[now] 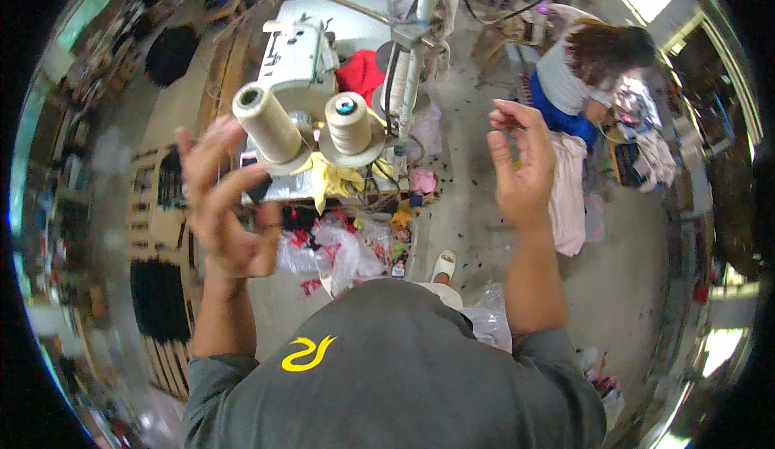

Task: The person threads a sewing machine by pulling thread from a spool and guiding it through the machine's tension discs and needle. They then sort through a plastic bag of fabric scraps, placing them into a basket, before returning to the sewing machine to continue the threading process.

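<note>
My left hand (pixel 230 207) is raised with its fingers spread, slightly smeared by motion. Just beyond its fingertips a tall cone of beige thread (pixel 270 126) stands tilted; I cannot tell whether they touch. A second, shorter thread cone (pixel 349 125) sits to its right on the same stand. Behind the cones is a white sewing machine (pixel 300 54), with red cloth (pixel 362 76) beside it. Yellow cloth (pixel 329 179) lies below the cones. My right hand (pixel 523 158) is held up in the air, palm inward, fingers loosely bent and thumb apart, with nothing in it.
A white upright pole (pixel 420 54) rises right of the cones. Below the machine table lie plastic bags (pixel 351 247) and coloured scraps. On the right a person (pixel 577 78) sits bent over, near pale pink cloth (pixel 567 199). A wooden slatted rack (pixel 157 207) stands at left.
</note>
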{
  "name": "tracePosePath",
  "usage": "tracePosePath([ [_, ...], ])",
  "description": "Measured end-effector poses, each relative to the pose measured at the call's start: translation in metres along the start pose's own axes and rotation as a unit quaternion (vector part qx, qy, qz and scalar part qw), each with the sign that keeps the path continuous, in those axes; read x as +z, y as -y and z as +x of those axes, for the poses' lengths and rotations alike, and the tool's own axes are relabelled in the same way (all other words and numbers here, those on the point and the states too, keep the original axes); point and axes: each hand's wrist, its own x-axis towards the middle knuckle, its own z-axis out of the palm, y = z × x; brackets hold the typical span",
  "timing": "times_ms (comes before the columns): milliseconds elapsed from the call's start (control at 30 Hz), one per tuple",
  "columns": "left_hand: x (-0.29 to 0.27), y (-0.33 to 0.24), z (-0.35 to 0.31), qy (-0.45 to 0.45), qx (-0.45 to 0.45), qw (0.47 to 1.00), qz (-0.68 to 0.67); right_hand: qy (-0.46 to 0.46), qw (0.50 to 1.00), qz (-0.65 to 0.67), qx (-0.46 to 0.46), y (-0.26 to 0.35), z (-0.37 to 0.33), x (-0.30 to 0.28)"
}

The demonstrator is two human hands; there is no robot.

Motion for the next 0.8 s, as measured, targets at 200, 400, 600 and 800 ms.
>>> tracePosePath([
  [200,0.066,-0.011,-0.126,-0.352,-0.406,0.842,0.045,0.189,0.967,-0.032,0.169,-0.146,-0.056,-0.058],
  [400,0.140,0.013,-0.271,0.010,-0.648,0.729,0.218,0.425,0.874,-0.037,0.232,-0.230,-0.169,-0.113],
  [600,0.185,0.028,-0.380,0.081,-0.751,0.654,0.026,0.519,0.809,-0.096,0.258,-0.241,-0.214,-0.155],
  [800,0.166,0.039,-0.338,0.055,-0.745,0.650,0.139,0.562,0.751,-0.100,0.333,-0.313,-0.321,-0.201],
])
